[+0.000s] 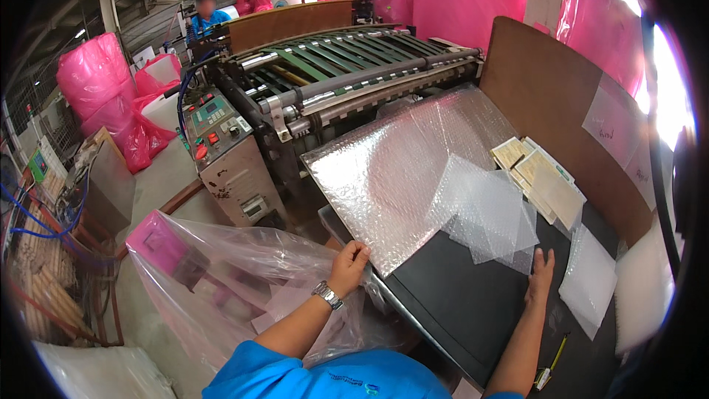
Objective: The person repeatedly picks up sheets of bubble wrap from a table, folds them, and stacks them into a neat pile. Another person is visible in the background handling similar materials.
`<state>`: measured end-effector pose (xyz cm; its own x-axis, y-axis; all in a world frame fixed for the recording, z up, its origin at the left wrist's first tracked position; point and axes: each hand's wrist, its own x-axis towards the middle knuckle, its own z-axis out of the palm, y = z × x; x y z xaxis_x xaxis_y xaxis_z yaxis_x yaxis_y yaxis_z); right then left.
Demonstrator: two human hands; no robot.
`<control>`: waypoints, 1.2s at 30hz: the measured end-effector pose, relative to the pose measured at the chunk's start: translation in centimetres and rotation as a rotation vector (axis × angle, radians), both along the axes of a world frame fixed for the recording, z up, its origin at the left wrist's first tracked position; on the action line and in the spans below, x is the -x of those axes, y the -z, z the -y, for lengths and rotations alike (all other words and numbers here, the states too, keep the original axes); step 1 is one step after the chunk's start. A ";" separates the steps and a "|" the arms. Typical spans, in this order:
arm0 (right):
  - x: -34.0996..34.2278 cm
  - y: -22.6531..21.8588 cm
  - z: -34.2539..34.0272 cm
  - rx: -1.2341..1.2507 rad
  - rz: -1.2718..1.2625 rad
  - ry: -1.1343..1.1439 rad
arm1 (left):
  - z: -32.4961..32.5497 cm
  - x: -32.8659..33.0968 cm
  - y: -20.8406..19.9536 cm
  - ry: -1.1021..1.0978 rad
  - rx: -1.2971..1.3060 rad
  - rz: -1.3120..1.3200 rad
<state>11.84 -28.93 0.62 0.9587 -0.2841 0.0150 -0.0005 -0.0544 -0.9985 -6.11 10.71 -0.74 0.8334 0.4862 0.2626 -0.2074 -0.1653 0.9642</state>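
My left hand (348, 270) is closed with curled fingers at the left edge of the dark table (450, 303), by the near corner of a large bubble wrap sheet (391, 185). What it grips, if anything, is hidden. A clear plastic bag (258, 258) hangs below that wrist, beside the table. My right hand (541, 277) is open, its fingers upright and apart, near the lower edge of some loose bubble wrap pieces (487, 207). To its right lies a stack of bubble wrap pouches (588, 277).
Paper cards and pads (539, 177) lie farther back by a brown board (554, 96). A yellow tape measure (545, 377) rests near my right forearm. Ahead stands a roller machine (354, 66) with a control box (221, 140). Another person (210, 15) is behind it.
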 end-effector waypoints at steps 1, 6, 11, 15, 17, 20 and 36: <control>-1.4 0.4 -0.2 0.189 0.035 -0.036 | 0.0 0.0 0.0 0.013 0.017 -0.010; -6.6 0.3 -2.2 0.695 -0.148 0.031 | -0.6 1.2 -0.5 0.039 -0.136 -0.112; -6.2 -1.7 -6.3 0.869 -0.313 0.114 | -0.3 1.6 0.6 0.055 -0.164 -0.117; -5.8 -1.4 -8.0 0.805 -0.174 0.094 | 0.0 1.7 0.3 0.067 -0.169 -0.144; -6.2 -0.2 -7.6 0.669 -0.043 0.053 | 0.2 1.4 -0.1 0.083 -0.186 -0.132; -7.4 2.2 -6.9 0.438 0.119 0.001 | 0.7 1.0 -0.8 0.102 -0.252 -0.079; -4.7 3.0 -8.9 0.484 0.293 0.184 | 3.4 -7.9 -3.8 -0.009 -1.160 -0.012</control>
<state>16.53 -20.02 -2.38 0.8307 -0.3402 0.4406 0.2183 -0.5291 -0.8200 1.75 7.33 3.04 0.8365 -0.0358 0.5467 -0.1942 -0.9525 0.2348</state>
